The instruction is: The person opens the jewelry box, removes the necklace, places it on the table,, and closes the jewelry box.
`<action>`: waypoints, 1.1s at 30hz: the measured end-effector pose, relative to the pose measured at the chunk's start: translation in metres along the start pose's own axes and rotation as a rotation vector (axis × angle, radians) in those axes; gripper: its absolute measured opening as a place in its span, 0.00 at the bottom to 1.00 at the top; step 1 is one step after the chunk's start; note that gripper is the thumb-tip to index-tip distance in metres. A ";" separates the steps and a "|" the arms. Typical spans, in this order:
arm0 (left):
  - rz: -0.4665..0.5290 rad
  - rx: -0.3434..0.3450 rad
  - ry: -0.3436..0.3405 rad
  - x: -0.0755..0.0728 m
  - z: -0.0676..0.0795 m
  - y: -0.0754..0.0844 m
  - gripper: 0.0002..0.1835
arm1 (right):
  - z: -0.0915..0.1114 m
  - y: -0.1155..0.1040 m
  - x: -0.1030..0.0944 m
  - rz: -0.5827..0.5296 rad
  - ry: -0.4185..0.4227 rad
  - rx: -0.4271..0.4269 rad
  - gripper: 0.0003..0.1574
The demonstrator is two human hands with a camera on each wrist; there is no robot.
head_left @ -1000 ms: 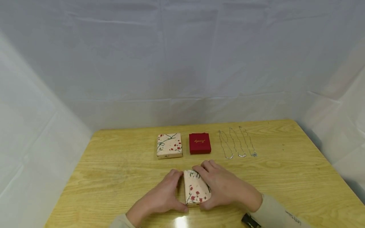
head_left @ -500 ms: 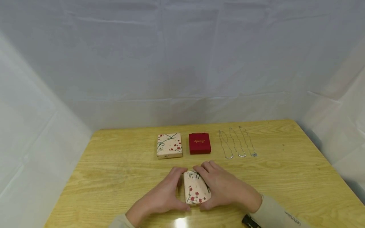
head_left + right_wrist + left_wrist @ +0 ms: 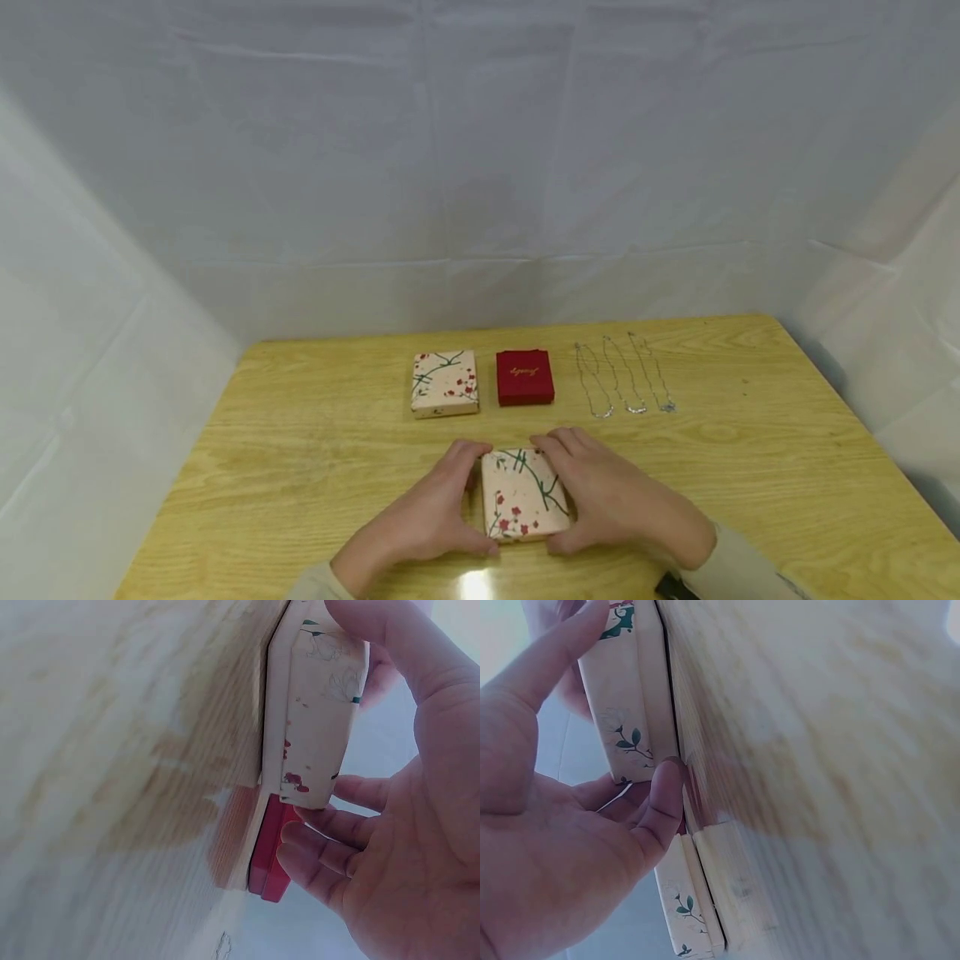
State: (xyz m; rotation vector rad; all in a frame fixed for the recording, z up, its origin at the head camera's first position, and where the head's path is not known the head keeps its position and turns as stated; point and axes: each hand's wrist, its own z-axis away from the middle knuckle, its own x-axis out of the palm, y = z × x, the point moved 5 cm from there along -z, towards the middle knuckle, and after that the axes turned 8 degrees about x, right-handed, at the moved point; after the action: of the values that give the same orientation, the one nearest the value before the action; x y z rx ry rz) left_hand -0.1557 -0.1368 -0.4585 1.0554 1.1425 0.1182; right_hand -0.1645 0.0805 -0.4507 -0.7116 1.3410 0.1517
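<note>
A cream jewelry box (image 3: pixel 521 493) with red blossoms and green branches lies flat on the table, near the front. My left hand (image 3: pixel 429 510) holds its left side, thumb at the near corner and fingers at the far corner. On the right side, my right hand (image 3: pixel 611 504) grips the box the same way, between thumb and fingers. In the left wrist view, a plain base strip shows below the patterned lid (image 3: pixel 615 697). The right wrist view shows the same strip under the lid (image 3: pixel 319 712), with fingertips at the far edge.
Farther back stand a second floral box (image 3: pixel 444 383) and a red box (image 3: pixel 525 377) with gold lettering. Three fine chain necklaces (image 3: pixel 626 379) lie to their right. White cloth (image 3: pixel 480 183) hangs behind the wooden table (image 3: pixel 315 467) and at both sides.
My right hand has shifted right, uncovering more of the box top. My left fingers have moved slightly toward the box's far left corner. The things at the back have stayed put.
</note>
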 end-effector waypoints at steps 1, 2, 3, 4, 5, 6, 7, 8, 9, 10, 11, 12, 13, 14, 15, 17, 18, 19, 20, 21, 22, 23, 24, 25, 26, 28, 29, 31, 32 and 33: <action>0.000 -0.003 -0.001 0.000 0.000 0.000 0.66 | 0.001 0.002 0.000 0.001 0.001 0.004 0.74; 0.000 -0.004 -0.002 0.000 -0.001 0.000 0.66 | 0.002 0.003 0.000 0.003 0.002 0.006 0.74; -0.001 -0.007 -0.003 0.001 -0.001 -0.001 0.66 | 0.003 0.004 0.001 0.004 0.004 0.008 0.74; -0.003 -0.009 -0.004 0.001 -0.001 -0.001 0.66 | 0.003 0.006 0.001 0.006 0.006 0.008 0.73; -0.003 -0.011 -0.005 0.001 -0.001 -0.001 0.66 | 0.004 0.006 0.001 0.009 0.008 0.010 0.72; -0.007 -0.012 -0.005 0.001 -0.001 -0.001 0.66 | 0.004 0.007 0.001 0.012 0.009 0.010 0.72; -0.010 -0.013 -0.006 0.001 -0.002 -0.001 0.67 | 0.004 0.008 0.001 0.015 0.009 0.009 0.71; -0.015 -0.014 -0.006 0.001 -0.002 -0.001 0.67 | 0.004 0.008 0.001 0.016 0.010 0.008 0.71; -0.019 -0.015 -0.007 0.001 -0.002 -0.002 0.67 | 0.004 0.009 0.001 0.017 0.008 0.008 0.70; -0.022 -0.016 -0.007 0.001 -0.003 -0.002 0.67 | 0.004 0.009 0.001 0.019 0.007 0.008 0.70; -0.025 -0.018 -0.008 0.001 -0.003 -0.002 0.67 | 0.004 0.009 0.001 0.020 0.006 0.009 0.70; -0.029 -0.019 -0.010 0.001 -0.003 -0.002 0.67 | 0.004 0.009 0.001 0.021 0.005 0.009 0.70; -0.029 -0.022 -0.012 0.001 -0.004 -0.002 0.67 | 0.004 0.009 0.001 0.021 0.004 0.010 0.69; -0.030 -0.024 -0.014 0.001 -0.004 -0.002 0.67 | 0.004 0.010 0.000 0.023 0.004 0.010 0.69; -0.030 -0.026 -0.016 0.001 -0.004 -0.002 0.67 | 0.004 0.010 0.000 0.025 0.004 0.010 0.69; -0.030 -0.028 -0.019 0.001 -0.005 -0.001 0.66 | 0.004 0.010 0.000 0.028 0.004 0.008 0.69; -0.030 -0.025 -0.020 0.000 -0.005 -0.001 0.66 | 0.004 0.010 0.000 0.029 0.004 0.006 0.68; -0.032 -0.024 -0.021 0.000 -0.006 -0.001 0.66 | 0.004 0.010 0.000 0.030 0.004 0.005 0.68; -0.035 -0.021 -0.020 0.000 -0.006 0.000 0.66 | 0.004 0.011 0.000 0.031 0.004 0.003 0.68; -0.035 -0.018 -0.021 0.000 -0.006 0.000 0.66 | 0.004 0.011 0.000 0.031 0.005 0.001 0.68; -0.038 -0.014 -0.020 0.000 -0.006 0.001 0.67 | 0.004 0.011 0.000 0.032 0.006 -0.001 0.68; -0.042 -0.012 -0.019 -0.001 -0.006 0.002 0.67 | 0.003 0.012 -0.001 0.032 0.007 -0.002 0.68; -0.045 -0.010 -0.019 -0.001 -0.006 0.002 0.67 | 0.003 0.012 -0.001 0.031 0.007 -0.004 0.68; -0.048 -0.011 -0.020 -0.001 -0.007 0.002 0.67 | 0.003 0.012 -0.001 0.032 0.008 -0.005 0.68; -0.052 -0.010 -0.021 -0.001 -0.007 0.003 0.67 | 0.003 0.012 -0.001 0.031 0.008 -0.005 0.68; -0.058 -0.013 -0.022 -0.002 -0.008 0.003 0.67 | 0.003 0.013 -0.001 0.034 0.007 -0.005 0.68; -0.060 -0.014 -0.023 -0.002 -0.008 0.004 0.67 | 0.003 0.013 -0.002 0.034 0.006 -0.003 0.68; -0.068 -0.014 -0.024 -0.002 -0.008 0.004 0.67 | 0.002 0.014 -0.002 0.039 0.005 -0.001 0.68; -0.070 -0.015 -0.024 -0.002 -0.009 0.004 0.68 | 0.002 0.014 -0.002 0.040 0.006 0.000 0.68; -0.070 -0.015 -0.025 -0.003 -0.009 0.005 0.68 | 0.002 0.014 -0.002 0.041 0.006 0.001 0.69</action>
State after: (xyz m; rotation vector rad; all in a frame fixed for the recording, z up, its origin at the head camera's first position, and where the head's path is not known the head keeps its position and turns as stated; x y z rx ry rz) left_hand -0.1619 -0.1301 -0.4534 0.9999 1.1535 0.0580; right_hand -0.1703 0.0930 -0.4538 -0.6845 1.3614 0.1822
